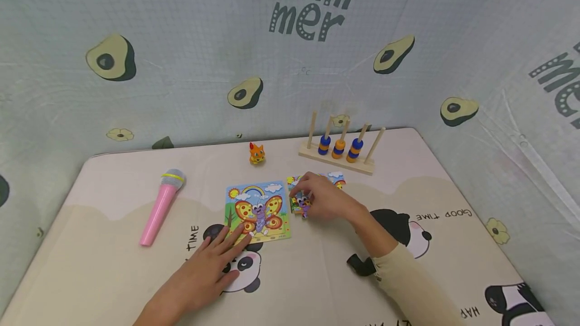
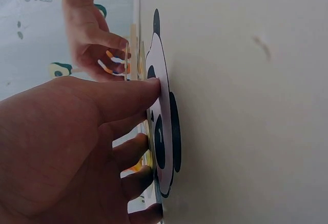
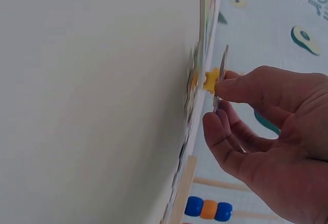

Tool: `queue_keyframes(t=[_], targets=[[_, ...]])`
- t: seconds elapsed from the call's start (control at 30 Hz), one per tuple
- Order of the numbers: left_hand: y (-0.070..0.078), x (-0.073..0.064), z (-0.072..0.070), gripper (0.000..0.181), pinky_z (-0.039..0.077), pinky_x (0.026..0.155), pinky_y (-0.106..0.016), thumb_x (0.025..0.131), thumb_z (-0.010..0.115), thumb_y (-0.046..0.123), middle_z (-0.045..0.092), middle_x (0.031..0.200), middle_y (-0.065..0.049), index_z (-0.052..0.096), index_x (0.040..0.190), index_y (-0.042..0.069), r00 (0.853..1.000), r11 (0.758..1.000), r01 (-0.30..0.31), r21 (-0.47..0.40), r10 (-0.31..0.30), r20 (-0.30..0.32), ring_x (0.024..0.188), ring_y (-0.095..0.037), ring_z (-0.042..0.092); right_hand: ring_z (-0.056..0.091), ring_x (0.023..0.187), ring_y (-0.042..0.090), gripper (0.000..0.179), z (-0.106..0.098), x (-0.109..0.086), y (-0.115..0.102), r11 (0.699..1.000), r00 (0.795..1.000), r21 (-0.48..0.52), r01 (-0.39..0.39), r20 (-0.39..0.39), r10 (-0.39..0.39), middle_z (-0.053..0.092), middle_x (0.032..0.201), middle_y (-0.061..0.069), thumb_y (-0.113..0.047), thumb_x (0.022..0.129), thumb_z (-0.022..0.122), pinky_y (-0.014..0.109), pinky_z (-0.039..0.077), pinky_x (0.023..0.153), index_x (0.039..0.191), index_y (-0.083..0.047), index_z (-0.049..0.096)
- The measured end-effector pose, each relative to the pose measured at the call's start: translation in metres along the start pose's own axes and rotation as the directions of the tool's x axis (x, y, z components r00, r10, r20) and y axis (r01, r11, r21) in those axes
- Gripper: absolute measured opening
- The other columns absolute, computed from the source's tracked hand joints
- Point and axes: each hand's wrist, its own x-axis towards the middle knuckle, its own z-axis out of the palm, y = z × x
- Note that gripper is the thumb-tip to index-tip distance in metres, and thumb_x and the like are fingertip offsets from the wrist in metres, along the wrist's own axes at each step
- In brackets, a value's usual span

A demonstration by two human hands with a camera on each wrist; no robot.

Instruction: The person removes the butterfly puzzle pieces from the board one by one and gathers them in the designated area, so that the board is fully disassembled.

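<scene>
A square butterfly picture board (image 1: 258, 210) lies in the middle of the table. My left hand (image 1: 206, 265) rests with fingers spread at its lower left, fingertips over the bottom edge. Just right of the board are colourful puzzle pieces (image 1: 337, 179), partly hidden under my right hand (image 1: 323, 197). Between thumb and fingers that hand pinches a thin puzzle piece (image 3: 222, 73), seen edge-on and raised off the table in the right wrist view. From the head, a purple butterfly face and body show beside those fingers.
A pink toy microphone (image 1: 163, 205) lies at the left. Behind the board stands a small orange fox figure (image 1: 257, 154). A wooden peg rack (image 1: 337, 157) with blue and orange beads is at the back right. Printed cloth (image 1: 190, 89) hangs behind the table.
</scene>
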Motion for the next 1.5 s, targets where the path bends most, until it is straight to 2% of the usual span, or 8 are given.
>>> queue_keyframes(t=[0.23,0.57,0.97,1.23,1.5], targets=[[0.0,-0.001,0.001,0.069,0.023,0.122,-0.071,0.101,0.069,0.03,0.027,0.173,-0.001,0.039,0.162,0.024,1.0,1.0,-0.011,0.01,0.011,-0.014,0.159,-0.041,0.023,0.059,0.101,0.021,0.049,-0.007,-0.007,0.012,1.0,0.999,0.011,-0.021,-0.027,0.021,0.061,0.123,0.004,0.009,0.078,0.07,0.034,0.055,0.085,0.12,-0.015,0.077],[-0.001,-0.001,0.002,0.069,0.022,0.123,-0.07,0.1,0.069,0.032,0.027,0.173,0.001,0.039,0.162,0.026,1.0,1.0,0.008,-0.001,-0.008,-0.008,0.16,-0.038,0.021,0.06,0.098,0.02,0.047,-0.012,-0.015,0.029,1.0,0.998,-0.018,-0.014,-0.055,0.013,0.062,0.118,0.006,0.009,0.077,0.073,0.033,0.056,0.084,0.118,-0.013,0.077],[-0.001,-0.002,0.004,0.068,0.023,0.123,-0.069,0.1,0.069,0.031,0.027,0.173,0.001,0.04,0.162,0.025,1.0,1.0,-0.008,0.011,0.009,-0.03,0.16,-0.038,0.022,0.06,0.098,0.021,0.049,-0.015,-0.017,0.047,1.0,0.998,-0.002,0.022,-0.056,-0.023,0.063,0.114,0.006,0.012,0.072,0.074,0.031,0.053,0.081,0.115,-0.012,0.077],[0.0,-0.002,0.002,0.069,0.023,0.124,-0.068,0.1,0.069,0.031,0.027,0.173,0.0,0.039,0.162,0.025,1.0,1.0,0.002,0.007,-0.002,-0.02,0.16,-0.038,0.022,0.06,0.097,0.02,0.048,-0.015,-0.015,0.048,0.999,0.998,-0.019,0.027,-0.048,-0.028,0.063,0.113,0.006,0.012,0.074,0.073,0.028,0.052,0.079,0.115,-0.012,0.077],[0.0,-0.002,0.003,0.068,0.024,0.123,-0.069,0.1,0.069,0.03,0.028,0.173,0.0,0.04,0.162,0.025,0.999,1.0,-0.015,0.012,0.015,-0.033,0.16,-0.038,0.023,0.057,0.093,0.019,0.047,-0.014,-0.015,0.048,0.999,0.999,-0.045,0.02,-0.038,-0.022,0.063,0.112,0.006,0.013,0.073,0.074,0.027,0.048,0.074,0.114,-0.012,0.077]])
